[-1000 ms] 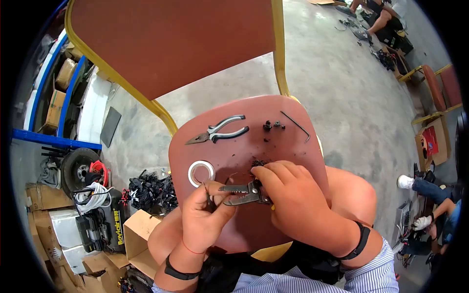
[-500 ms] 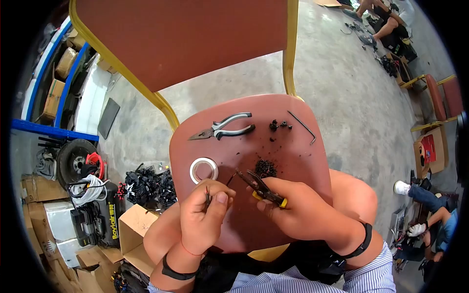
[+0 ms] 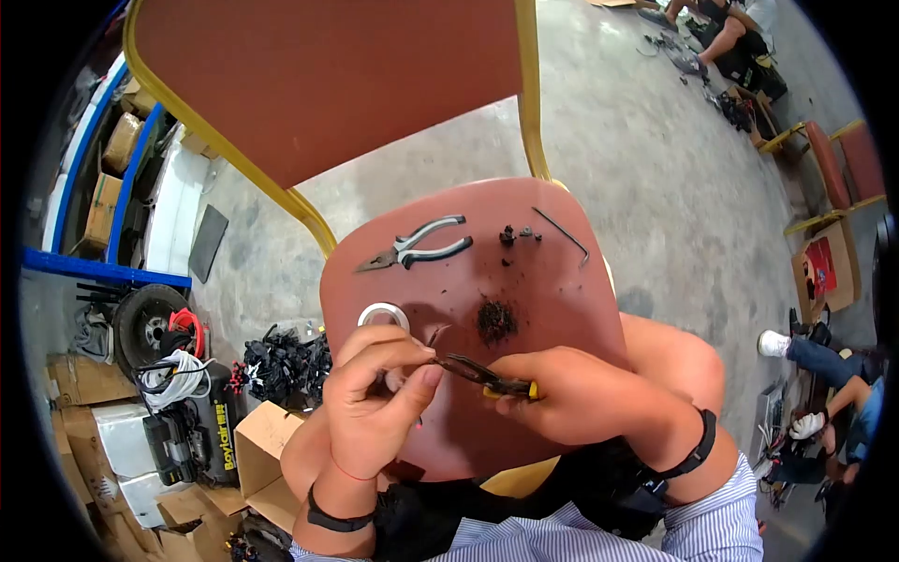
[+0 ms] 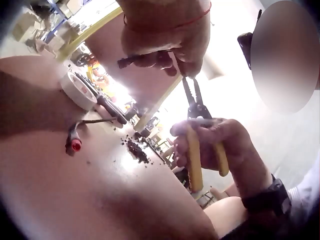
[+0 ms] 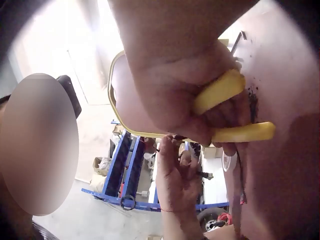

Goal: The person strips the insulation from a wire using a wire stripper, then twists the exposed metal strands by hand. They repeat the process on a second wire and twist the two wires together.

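Note:
My left hand (image 3: 379,393) pinches a thin dark wire between thumb and forefinger. A dark plug-like piece (image 4: 142,60) shows under its curled fingers in the left wrist view. My right hand (image 3: 571,393) grips wire strippers (image 4: 197,107) by their yellow handles (image 5: 245,132). The strippers' jaws point left and meet the wire right at my left fingertips. A dark cable end with a red tip (image 4: 76,145) hangs over the chair seat (image 3: 449,440), below my left hand. Beyond the strippers lies a pile of tiny black scraps (image 3: 496,322).
On the seat lie grey-and-black pliers (image 3: 412,248), a white tape roll (image 3: 384,311) partly behind my left hand, a hex key (image 3: 562,234) and small black parts (image 3: 508,236). An open cardboard box (image 3: 267,450) and black cable bundles (image 3: 286,365) stand left of the chair.
The strippers drew away to the right from my left fingers, tilting, then came back to the fingertips. My left hand has turned, its fingers now over the wire. The scrap pile came into view.

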